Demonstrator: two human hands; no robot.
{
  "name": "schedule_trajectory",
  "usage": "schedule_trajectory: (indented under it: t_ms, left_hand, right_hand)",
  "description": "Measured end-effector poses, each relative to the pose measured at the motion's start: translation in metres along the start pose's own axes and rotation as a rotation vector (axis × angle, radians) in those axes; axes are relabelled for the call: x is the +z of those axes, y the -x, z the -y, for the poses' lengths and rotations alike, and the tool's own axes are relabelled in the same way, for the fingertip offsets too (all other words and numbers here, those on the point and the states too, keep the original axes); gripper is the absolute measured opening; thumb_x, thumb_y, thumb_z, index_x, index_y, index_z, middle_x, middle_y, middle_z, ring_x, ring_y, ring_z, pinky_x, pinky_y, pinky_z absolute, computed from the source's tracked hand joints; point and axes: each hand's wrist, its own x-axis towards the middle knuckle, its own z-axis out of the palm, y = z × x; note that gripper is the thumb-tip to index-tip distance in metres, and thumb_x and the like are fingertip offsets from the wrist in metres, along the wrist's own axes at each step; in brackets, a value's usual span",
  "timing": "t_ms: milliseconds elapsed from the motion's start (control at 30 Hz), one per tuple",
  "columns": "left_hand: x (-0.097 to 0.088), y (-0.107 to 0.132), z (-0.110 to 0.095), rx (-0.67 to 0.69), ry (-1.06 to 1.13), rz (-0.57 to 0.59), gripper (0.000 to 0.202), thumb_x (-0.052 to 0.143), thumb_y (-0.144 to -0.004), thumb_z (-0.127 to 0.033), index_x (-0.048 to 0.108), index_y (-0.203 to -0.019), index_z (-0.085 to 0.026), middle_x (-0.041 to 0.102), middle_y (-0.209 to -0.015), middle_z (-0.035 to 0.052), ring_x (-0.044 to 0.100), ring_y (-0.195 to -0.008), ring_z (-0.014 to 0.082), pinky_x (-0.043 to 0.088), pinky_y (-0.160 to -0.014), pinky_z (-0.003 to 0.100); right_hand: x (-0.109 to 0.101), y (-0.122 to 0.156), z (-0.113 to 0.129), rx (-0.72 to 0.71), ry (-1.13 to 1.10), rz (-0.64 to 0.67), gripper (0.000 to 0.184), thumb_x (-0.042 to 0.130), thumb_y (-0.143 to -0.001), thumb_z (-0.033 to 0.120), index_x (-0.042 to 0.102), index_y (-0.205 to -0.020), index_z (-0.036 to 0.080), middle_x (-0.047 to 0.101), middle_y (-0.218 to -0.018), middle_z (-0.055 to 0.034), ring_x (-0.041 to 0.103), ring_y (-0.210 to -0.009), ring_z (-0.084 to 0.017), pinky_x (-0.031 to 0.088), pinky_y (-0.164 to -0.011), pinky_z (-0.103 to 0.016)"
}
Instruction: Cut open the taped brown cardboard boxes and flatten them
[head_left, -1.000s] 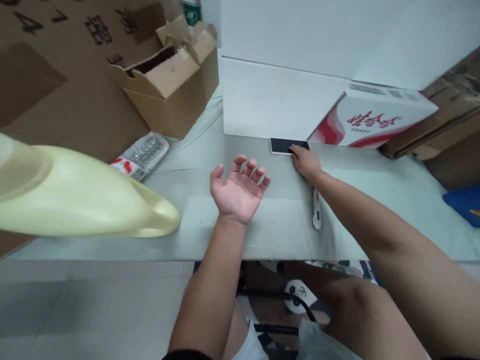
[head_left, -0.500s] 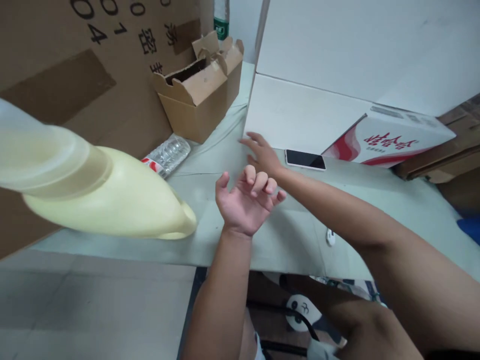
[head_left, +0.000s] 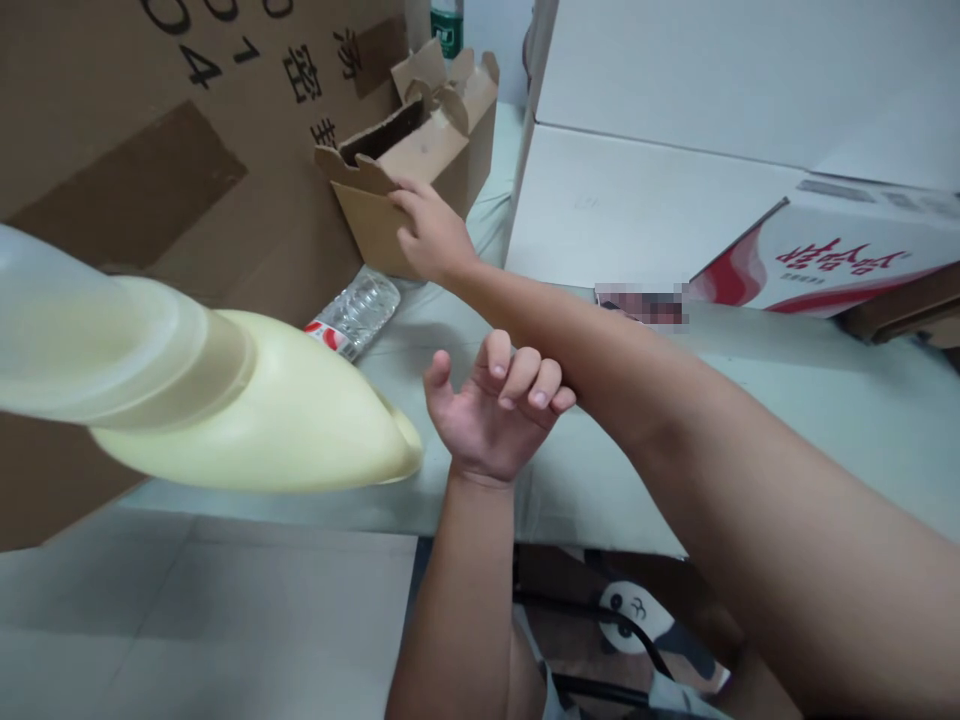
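Observation:
My right hand (head_left: 435, 232) reaches forward and left to the small brown cardboard box (head_left: 367, 225) with an open top. Its fingertips overlap the box's near upper edge, thumb apart from them; I cannot tell whether they press on it. My left hand (head_left: 499, 415) is raised palm up over the table, fingers loosely curled and apart, holding nothing. Beneath the box's near side lies a clear plastic bottle (head_left: 364, 310) with a red and white label. My right forearm passes behind the left fingertips.
A pale yellow lamp-like object (head_left: 300, 420) fills the left foreground. Behind it stands a large printed carton (head_left: 97, 120). White boxes (head_left: 637, 210) stand at the back right, with a partly blurred phone (head_left: 634, 303) before them. A green-labelled bottle (head_left: 446, 32) stands behind the small box.
My right hand has moved left and forward from beside the white boxes to the small cardboard box. My left hand keeps its pose. The phone's screen has lit up, and the view has shifted slightly.

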Motion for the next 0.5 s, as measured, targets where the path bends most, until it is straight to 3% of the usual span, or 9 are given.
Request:
schedule_trajectory:
  t_ms: [133, 267, 367, 433, 500]
  left_hand:
    - [-0.001, 0.001, 0.002, -0.011, 0.028, 0.059, 0.063, 0.039, -0.090, -0.078, 0.033, -0.063, -0.022, 0.020, -0.055, -0.0040, 0.042, -0.051, 0.0140, 0.048, -0.055, 0.030]
    - [0.003, 0.005, -0.001, 0.047, -0.082, 0.031, 0.061, 0.039, -0.093, -0.075, 0.044, -0.064, -0.022, 0.028, -0.055, -0.0023, 0.046, -0.054, 0.0164, 0.048, -0.059, 0.033]
    - [0.014, 0.013, 0.000, 0.360, -0.408, -0.062, 0.043, 0.058, -0.093, -0.054, 0.057, -0.066, -0.021, 0.044, -0.060, 0.0008, 0.050, -0.061, 0.0168, 0.048, -0.066, 0.034]
    - [0.025, 0.018, 0.005, 0.655, -0.638, -0.128, 0.027, 0.068, -0.088, -0.039, 0.064, -0.068, -0.021, 0.050, -0.065, 0.0015, 0.051, -0.065, 0.0166, 0.046, -0.068, 0.034]
    - [0.036, 0.022, 0.009, 0.898, -0.752, -0.177, 0.020, 0.067, -0.087, -0.033, 0.065, -0.070, -0.022, 0.051, -0.066, 0.0009, 0.049, -0.065, 0.0165, 0.045, -0.069, 0.034]
  right_hand:
    - [-0.025, 0.005, -0.009, 0.034, 0.000, -0.095, 0.037, 0.051, -0.093, 0.009, 0.058, -0.125, 0.027, 0.050, -0.155, 0.0047, 0.044, -0.145, -0.016, 0.040, -0.126, -0.037]
    - [-0.054, 0.036, -0.038, 0.031, -0.101, -0.220, 0.023, 0.060, -0.092, 0.016, 0.059, -0.114, 0.022, 0.062, -0.132, -0.0046, 0.059, -0.124, -0.020, 0.053, -0.109, -0.035]
    - [-0.082, 0.090, -0.058, -0.016, -0.233, -0.310, 0.013, 0.063, -0.091, 0.025, 0.058, -0.103, 0.023, 0.067, -0.109, -0.0030, 0.067, -0.099, -0.018, 0.060, -0.084, -0.031]
    - [-0.110, 0.137, -0.062, -0.035, -0.305, -0.371, 0.020, 0.066, -0.091, 0.037, 0.058, -0.106, 0.026, 0.068, -0.103, -0.0008, 0.068, -0.083, -0.015, 0.058, -0.067, -0.026]
    - [-0.144, 0.189, -0.056, -0.037, -0.282, -0.379, 0.024, 0.070, -0.088, 0.042, 0.061, -0.106, 0.028, 0.069, -0.093, 0.0012, 0.066, -0.072, -0.014, 0.056, -0.060, -0.025]
